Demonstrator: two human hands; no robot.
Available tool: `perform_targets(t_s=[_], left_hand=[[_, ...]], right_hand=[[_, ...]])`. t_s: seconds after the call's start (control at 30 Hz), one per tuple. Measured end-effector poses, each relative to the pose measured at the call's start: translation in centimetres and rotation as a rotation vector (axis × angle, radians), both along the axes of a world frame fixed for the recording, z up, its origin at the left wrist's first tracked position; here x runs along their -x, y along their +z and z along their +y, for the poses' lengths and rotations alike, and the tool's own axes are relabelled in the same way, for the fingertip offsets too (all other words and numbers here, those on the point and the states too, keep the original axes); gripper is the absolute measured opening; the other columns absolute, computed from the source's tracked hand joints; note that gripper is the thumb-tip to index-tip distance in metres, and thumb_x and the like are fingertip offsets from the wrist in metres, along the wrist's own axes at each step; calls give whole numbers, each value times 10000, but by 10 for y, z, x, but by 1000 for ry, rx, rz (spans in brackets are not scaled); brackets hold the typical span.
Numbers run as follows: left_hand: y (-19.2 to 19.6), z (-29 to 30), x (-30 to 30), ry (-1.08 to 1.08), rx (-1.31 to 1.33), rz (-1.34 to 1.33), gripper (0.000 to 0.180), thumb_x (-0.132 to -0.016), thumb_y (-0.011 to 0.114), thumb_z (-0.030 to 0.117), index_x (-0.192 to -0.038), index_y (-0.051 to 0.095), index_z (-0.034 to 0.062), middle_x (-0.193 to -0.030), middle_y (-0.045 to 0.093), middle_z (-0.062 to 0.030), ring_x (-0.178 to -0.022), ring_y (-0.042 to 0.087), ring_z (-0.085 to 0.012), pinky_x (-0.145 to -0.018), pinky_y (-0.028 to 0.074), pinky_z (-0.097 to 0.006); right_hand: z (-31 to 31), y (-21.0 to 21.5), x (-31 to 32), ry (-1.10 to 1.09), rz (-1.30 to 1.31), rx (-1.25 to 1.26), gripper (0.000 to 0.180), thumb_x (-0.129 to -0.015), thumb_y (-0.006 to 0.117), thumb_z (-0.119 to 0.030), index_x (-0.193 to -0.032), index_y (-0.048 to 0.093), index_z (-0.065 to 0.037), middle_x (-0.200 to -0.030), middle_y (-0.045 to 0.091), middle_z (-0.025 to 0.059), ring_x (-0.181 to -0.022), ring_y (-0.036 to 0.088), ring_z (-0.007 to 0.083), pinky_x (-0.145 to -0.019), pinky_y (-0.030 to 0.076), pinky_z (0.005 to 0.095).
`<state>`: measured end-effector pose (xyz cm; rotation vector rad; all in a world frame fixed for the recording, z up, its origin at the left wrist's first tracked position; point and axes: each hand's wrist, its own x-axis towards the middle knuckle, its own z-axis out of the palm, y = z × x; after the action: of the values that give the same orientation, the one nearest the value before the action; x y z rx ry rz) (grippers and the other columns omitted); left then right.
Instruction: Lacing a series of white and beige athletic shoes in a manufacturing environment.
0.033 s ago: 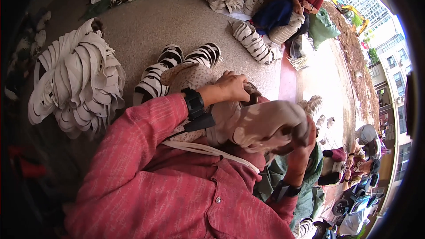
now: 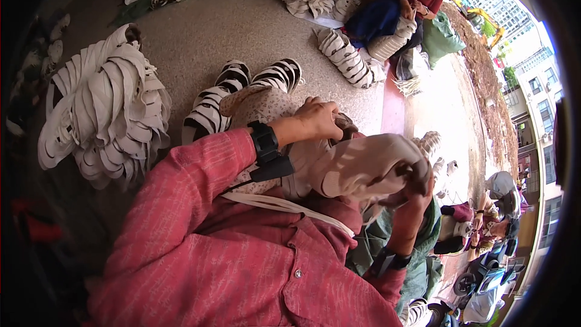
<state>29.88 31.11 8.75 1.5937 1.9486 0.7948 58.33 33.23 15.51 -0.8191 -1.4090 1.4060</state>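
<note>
Centre of frame: beige fabric piece [image 2: 363, 166] held up close to chest, off floor, likely so both hands can work it. Left hand [image 2: 318, 120], centre, grip closed over upper left edge of cloth, wrist in black band [image 2: 264, 141]. Right hand [image 2: 417, 184], centre right, grip pinched shut on cloth's lower right end, fingers partly hidden. Striped shoe uppers [image 2: 242, 94] lie on concrete floor [image 2: 242, 24] just above. White strap heap [image 2: 106, 112] at left. Second worker [image 2: 411, 0] seated upper right.

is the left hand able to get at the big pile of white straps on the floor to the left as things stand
Probably not right away. The left hand is gripping the beige piece in the lap, as is the right hand. The strap pile lies apart on open floor, nothing between.
</note>
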Motion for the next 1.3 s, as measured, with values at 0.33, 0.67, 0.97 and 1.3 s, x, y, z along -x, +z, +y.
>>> perform_targets(t_s=[0.33, 0.67, 0.97, 1.3], left_hand=[[9, -5, 19, -158, 160, -895, 655, -823, 625, 381, -1366, 447, 61, -1256, 529, -131, -1239, 436, -211, -1031, 339, -323], [-46, -5, 8, 125, 19, -342, 866, -671, 779, 252, -1374, 372, -50, -1245, 560, -208, -1152, 545, -256, -971, 417, -310], [19, -105, -2, -378, -555, -203, 659, -692, 793, 67, -1289, 513, 83, -1287, 489, -156, -1239, 461, -313, -1006, 421, -386], [55, -156, 55, -469, -544, -535, 720, -575, 841, 112, -1240, 572, 43, -1264, 540, -158, -1210, 511, -303, -1045, 378, -373]], right_hand=[[55, -65, -14, 538, 682, 586, 500, -947, 428, -253, -1371, 426, 12, -1406, 460, 177, -1282, 463, 305, -1030, 415, 447], [96, -53, 134, 125, 628, 760, 338, -907, 528, -210, -1202, 572, -50, -1257, 591, 113, -1165, 559, 265, -1028, 438, 435], [104, -78, 77, 232, 830, 899, 376, -978, 432, -323, -1264, 549, -109, -1272, 583, 82, -1158, 555, 267, -1002, 446, 464], [113, -99, 24, 427, 698, 536, 326, -952, 518, -289, -1193, 558, -75, -1123, 632, 86, -989, 630, 222, -862, 532, 405]])
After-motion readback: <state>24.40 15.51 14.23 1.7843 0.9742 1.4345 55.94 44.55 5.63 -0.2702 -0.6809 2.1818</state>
